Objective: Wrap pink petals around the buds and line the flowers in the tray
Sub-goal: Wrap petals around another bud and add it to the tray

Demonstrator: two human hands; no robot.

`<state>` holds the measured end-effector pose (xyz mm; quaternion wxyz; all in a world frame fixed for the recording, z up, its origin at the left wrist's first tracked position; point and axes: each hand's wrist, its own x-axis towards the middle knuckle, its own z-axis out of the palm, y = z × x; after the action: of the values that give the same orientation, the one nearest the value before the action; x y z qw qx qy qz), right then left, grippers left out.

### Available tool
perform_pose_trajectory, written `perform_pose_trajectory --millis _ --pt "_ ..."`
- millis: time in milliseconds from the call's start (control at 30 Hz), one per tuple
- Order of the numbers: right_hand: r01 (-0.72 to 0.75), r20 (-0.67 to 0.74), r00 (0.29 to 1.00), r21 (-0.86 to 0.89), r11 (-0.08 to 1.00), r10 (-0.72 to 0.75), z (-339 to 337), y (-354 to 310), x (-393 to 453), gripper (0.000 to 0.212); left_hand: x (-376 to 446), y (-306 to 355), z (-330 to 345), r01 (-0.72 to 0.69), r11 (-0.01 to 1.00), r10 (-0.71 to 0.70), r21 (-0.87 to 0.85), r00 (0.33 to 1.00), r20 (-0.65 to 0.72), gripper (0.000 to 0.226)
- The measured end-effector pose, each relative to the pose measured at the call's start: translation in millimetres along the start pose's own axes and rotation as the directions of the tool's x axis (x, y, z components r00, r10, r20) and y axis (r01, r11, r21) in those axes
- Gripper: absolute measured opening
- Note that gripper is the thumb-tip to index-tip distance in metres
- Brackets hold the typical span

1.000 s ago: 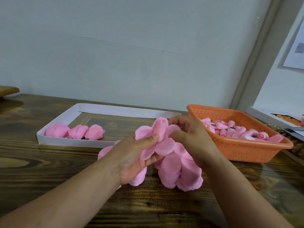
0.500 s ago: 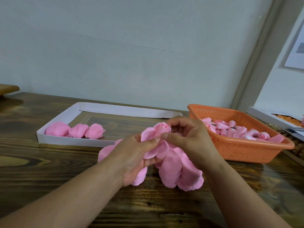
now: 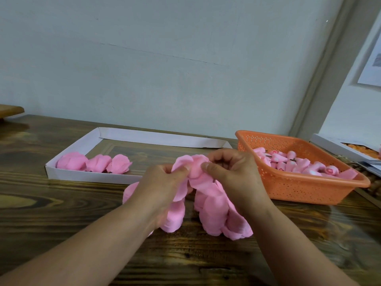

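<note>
A pale wall rises behind a dark, glossy wooden desk (image 3: 61,213), and a door frame runs up at the right. Along the desk's far edge lies a shallow white cardboard tray (image 3: 86,176); three finished pink flowers (image 3: 93,164) sit in a row at its near left corner. Toward the desk's right edge stands an orange perforated basket (image 3: 299,188) holding a heap of small pink buds (image 3: 296,164).

Near the middle of the desk, just in front of the tray's near wall, both hands work on one flower in progress (image 3: 194,165), held above the surface. The left hand (image 3: 162,182) pinches a petal between thumb and curled fingers, and a bunch of loose petals (image 3: 175,215) hangs below its palm. The right hand (image 3: 233,172) is curled round the flower from the other side, thumb pressing the wrap inward, while a longer string of petals (image 3: 218,213) trails down to the desk under its wrist. The bud inside is hidden by the petals.

The petals look like thin fabric: very light, limp, easily creased, and likely to spring open if released. I judge the best hold is at the base of the wrap, where the layers overlap, with light fingertip pressure. Both forearms reach in from the near edge, wrists bent slightly down, thumbs facing each other.
</note>
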<state>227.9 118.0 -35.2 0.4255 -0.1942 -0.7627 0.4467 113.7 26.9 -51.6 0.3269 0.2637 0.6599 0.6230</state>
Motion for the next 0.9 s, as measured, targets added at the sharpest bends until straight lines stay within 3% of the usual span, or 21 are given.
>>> perform_pose_trajectory --millis 267,433,567,767,900 --pt "0.043 0.015 0.999 -0.101 0.994 -0.042 5 -2 -1 0.028 -3 3 2 -0.071 0.997 0.071 -0.004 0.996 -0.045 0.02" --pt "0.051 0.028 0.999 -0.179 0.983 -0.047 -1 -4 -1 0.015 -1 4 2 -0.021 1.0 0.02 -0.014 0.997 -0.076 0.028" --pt "0.143 0.132 0.983 -0.139 0.98 -0.125 -3 -7 -3 0.021 0 5 1 0.022 0.997 -0.027 -0.067 0.997 -0.072 0.021" --pt "0.195 0.281 0.949 -0.164 0.967 -0.143 -16 -6 1 0.019 -1 4 -1 0.003 1.0 -0.003 0.005 1.0 0.023 0.022" --pt "0.169 0.252 0.961 -0.188 0.967 -0.119 -14 -3 2 0.019 -5 1 0 -0.098 0.988 0.082 0.117 0.988 0.131 0.028"
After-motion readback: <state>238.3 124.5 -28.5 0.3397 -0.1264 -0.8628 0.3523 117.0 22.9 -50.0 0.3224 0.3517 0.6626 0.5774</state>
